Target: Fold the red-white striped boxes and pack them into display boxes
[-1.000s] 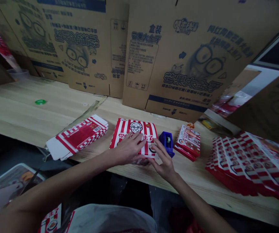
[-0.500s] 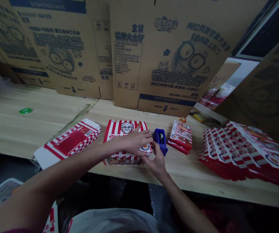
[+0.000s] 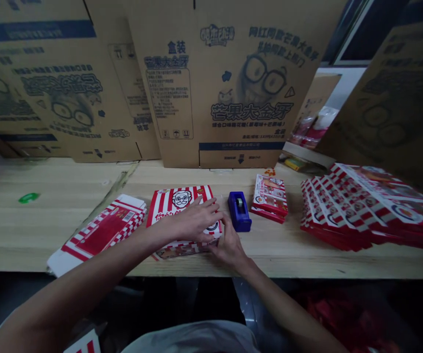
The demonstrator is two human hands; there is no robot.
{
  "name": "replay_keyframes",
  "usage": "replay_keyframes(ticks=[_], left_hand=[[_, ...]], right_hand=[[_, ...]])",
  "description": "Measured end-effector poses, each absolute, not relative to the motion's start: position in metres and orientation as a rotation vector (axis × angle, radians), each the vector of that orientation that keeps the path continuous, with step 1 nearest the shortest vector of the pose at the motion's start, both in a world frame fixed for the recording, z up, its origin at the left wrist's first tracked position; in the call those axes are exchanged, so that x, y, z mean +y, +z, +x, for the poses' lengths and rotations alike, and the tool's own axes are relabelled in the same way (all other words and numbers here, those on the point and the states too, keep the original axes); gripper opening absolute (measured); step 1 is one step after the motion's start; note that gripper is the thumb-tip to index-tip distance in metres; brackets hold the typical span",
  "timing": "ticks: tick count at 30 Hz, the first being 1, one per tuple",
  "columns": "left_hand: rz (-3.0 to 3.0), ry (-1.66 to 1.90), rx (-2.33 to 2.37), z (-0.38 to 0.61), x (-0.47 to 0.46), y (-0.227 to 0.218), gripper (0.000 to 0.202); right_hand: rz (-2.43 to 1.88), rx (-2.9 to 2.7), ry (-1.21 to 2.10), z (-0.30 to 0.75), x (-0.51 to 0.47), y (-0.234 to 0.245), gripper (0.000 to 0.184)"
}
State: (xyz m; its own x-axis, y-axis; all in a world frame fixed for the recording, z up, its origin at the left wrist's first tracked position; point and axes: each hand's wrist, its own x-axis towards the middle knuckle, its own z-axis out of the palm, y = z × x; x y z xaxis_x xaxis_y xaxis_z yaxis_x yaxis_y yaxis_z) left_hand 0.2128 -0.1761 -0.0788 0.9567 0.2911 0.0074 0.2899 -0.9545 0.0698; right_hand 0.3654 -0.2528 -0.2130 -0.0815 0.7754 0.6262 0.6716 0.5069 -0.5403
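Observation:
A red-and-white striped carton (image 3: pixel 162 201), its lid printed with a bearded face in glasses, rests near the table's front edge. Across its lid lies my left hand (image 3: pixel 195 220), fingers stretched out flat and pressing on the top. My right hand (image 3: pixel 229 247) grips the carton's right side, thumb at the front lower edge and fingers along the side; the fingertips are partly hidden. Just right of the carton, apart from my hand, stands a blue tape dispenser (image 3: pixel 240 213) with a small roll in it.
Flat striped cartons (image 3: pixel 104 228) lie stacked at left. Small red-and-white packs (image 3: pixel 269 196) sit beyond the dispenser, and a large leaning pile of similar packs (image 3: pixel 358 206) fills the right. A green ring (image 3: pixel 28 197) lies far left. Big cardboard boxes (image 3: pixel 229 98) wall the back.
The carton and both hands have shifted slightly left, widening the gap between my right hand and the tape dispenser. The camera view has tilted a little.

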Motion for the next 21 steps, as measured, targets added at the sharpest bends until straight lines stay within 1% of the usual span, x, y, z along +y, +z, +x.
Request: replay_keyframes(ticks=[2, 5, 9, 11, 14, 16, 18, 20, 21], left_hand=[[3.035, 0.006, 0.467, 0.212, -0.179, -0.079, 0.043], [3.027, -0.043, 0.465, 0.212, -0.184, -0.080, 0.038], [3.030, -0.011, 0.414, 0.210, -0.186, -0.082, 0.026], [3.035, 0.018, 0.363, 0.208, -0.185, -0.083, 0.022], [3.055, 0.022, 0.293, 0.205, -0.185, -0.086, 0.019], [3.091, 0.037, 0.308, 0.203, -0.188, -0.092, 0.024], [3.160, 0.066, 0.391, 0.199, -0.193, -0.103, 0.040], [3.260, 0.122, 0.519, 0.192, -0.201, -0.118, 0.052], [3.314, 0.158, 0.585, 0.186, -0.206, -0.126, 0.053]], right_hand=[[-1.249, -1.758, 0.141, 0.363, -0.253, -0.219, 0.084], [-1.240, -1.721, 0.159, 0.360, -0.255, -0.223, 0.078], [-1.246, -1.696, 0.183, 0.361, -0.256, -0.220, 0.079], [-1.238, -1.692, 0.211, 0.362, -0.255, -0.219, 0.081], [-1.224, -1.696, 0.251, 0.364, -0.252, -0.219, 0.077], [-1.213, -1.689, 0.279, 0.365, -0.251, -0.221, 0.077], [-1.210, -1.671, 0.282, 0.367, -0.250, -0.223, 0.083], [-1.190, -1.684, 0.179, 0.370, -0.250, -0.222, 0.090], [-1.169, -1.715, 0.093, 0.372, -0.250, -0.220, 0.089]])
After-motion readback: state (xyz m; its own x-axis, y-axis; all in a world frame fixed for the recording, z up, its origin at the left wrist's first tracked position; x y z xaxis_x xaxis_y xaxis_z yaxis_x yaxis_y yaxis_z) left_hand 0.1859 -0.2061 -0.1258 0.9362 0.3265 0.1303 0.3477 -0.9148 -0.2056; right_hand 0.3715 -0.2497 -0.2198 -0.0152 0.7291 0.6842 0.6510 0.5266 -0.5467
